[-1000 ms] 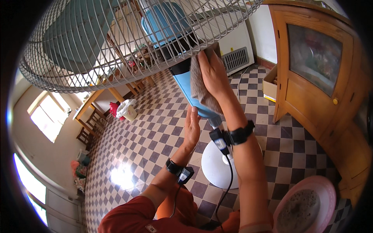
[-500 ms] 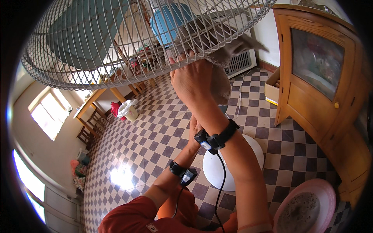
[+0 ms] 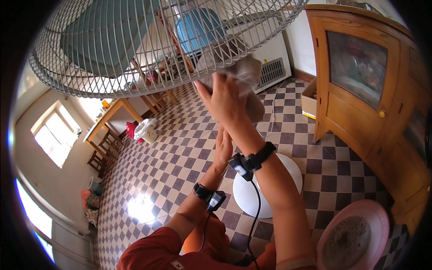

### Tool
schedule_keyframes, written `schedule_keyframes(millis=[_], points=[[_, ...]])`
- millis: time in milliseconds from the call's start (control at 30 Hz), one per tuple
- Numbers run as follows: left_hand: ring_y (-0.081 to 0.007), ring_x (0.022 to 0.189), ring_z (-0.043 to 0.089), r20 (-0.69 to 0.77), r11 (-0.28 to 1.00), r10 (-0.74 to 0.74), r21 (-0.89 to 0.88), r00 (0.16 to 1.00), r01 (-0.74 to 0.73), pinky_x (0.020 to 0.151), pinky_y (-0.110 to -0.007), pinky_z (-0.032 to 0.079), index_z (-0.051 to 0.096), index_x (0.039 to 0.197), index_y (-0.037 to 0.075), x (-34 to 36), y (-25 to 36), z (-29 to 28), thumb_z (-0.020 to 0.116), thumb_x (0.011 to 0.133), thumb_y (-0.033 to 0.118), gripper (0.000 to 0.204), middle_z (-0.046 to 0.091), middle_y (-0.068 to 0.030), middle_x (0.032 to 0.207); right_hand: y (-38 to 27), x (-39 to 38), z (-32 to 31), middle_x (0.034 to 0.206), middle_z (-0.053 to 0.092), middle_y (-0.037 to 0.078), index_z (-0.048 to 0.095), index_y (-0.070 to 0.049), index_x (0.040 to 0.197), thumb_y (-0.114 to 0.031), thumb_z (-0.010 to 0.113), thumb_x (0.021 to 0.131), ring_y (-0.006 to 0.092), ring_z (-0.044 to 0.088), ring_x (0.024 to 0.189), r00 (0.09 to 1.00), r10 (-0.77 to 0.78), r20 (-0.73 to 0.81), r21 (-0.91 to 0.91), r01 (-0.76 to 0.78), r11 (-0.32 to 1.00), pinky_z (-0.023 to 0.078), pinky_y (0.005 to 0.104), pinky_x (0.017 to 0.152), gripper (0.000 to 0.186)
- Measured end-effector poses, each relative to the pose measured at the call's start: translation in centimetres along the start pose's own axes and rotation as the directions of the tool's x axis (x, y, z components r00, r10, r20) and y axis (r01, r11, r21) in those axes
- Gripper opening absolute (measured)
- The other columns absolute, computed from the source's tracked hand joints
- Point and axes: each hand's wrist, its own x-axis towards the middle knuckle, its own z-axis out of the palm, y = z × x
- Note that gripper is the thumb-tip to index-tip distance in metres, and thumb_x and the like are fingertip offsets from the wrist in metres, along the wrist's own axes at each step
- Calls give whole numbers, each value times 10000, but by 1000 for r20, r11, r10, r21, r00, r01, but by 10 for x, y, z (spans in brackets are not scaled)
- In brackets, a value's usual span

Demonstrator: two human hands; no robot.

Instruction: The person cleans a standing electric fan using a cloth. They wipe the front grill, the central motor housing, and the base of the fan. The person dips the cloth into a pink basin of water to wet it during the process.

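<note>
A large fan's grey wire cage (image 3: 121, 85) fills the upper left, with blue-green blades (image 3: 101, 42) inside. Just under the cage's lower rim is my right hand (image 3: 225, 99), its fingers bent on a grey-brown rag (image 3: 254, 108). Part of the rag is bunched against the wires and blurred by motion. Lower down, my left hand (image 3: 222, 146) reaches up behind my right wrist, near where the fan's stand rises. Its fingers are mostly hidden there. The fan's round white base (image 3: 252, 198) stands on the floor beneath my forearms.
At the right stands a wooden cabinet (image 3: 355, 101) with a glass pane, a cardboard box (image 3: 309, 101) beside it. A pink basin (image 3: 382, 225) of murky water sits lower right. Left, there is a wooden table (image 3: 105, 119) and a lined bin (image 3: 150, 133). Cables hang from both wrist straps.
My right hand has turned and lowered a little at the rim. The rag's loose end, which stuck out to the right, is now gathered closer to the hand. My left hand stays low.
</note>
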Motion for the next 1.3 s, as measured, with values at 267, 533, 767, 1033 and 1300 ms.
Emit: schedule_keyframes(millis=[267, 533, 767, 1033, 1300], points=[[-183, 1235, 442, -32, 992, -48, -118, 998, 44, 1023, -359, 351, 361, 1380, 76, -1, 25, 16, 378, 997, 394, 498, 465, -66, 1330, 22, 30, 0, 970, 603, 272, 497, 27, 1141, -560, 619, 784, 431, 602, 931, 847, 506, 163, 213, -531, 820, 509, 494, 739, 697], [-170, 1186, 455, -53, 1000, -10, 14, 999, 10, 975, -364, 375, 345, 1396, 94, 0, 22, 16, 345, 996, 440, 529, 449, -69, 1326, 88, -51, 0, 1010, 614, 281, 469, 13, 1274, -572, 389, 915, 334, 608, 956, 614, 582, 533, 374, -788, 489, 449, 368, 820, 691], [-199, 1178, 474, -49, 996, 10, 85, 999, -6, 979, -364, 404, 324, 1406, 69, 0, 19, 14, 297, 1005, 445, 550, 447, -111, 1324, 83, -94, -17, 1123, 582, 269, 533, 36, 1211, -466, 333, 979, 350, 556, 1072, 523, 582, 622, 482, -842, 241, 392, 339, 936, 588], [-196, 1242, 412, -39, 999, -18, 31, 999, 19, 1020, -375, 343, 291, 1420, 81, 1, 18, 18, 307, 1002, 451, 559, 407, -83, 1371, 71, -43, -13, 980, 591, 253, 550, 8, 1108, -288, 389, 993, 423, 550, 920, 898, 324, 298, 626, -440, 644, 435, 414, 824, 356], [-284, 1253, 418, 5, 993, 7, 118, 1000, -7, 1044, -436, 363, 249, 1442, 89, -1, 21, 13, 270, 992, 488, 602, 360, -186, 1388, 93, -118, -16, 997, 600, 258, 468, 3, 1254, -329, 317, 1017, 395, 570, 932, 604, 490, 628, 487, -797, 357, 431, 371, 851, 435]])
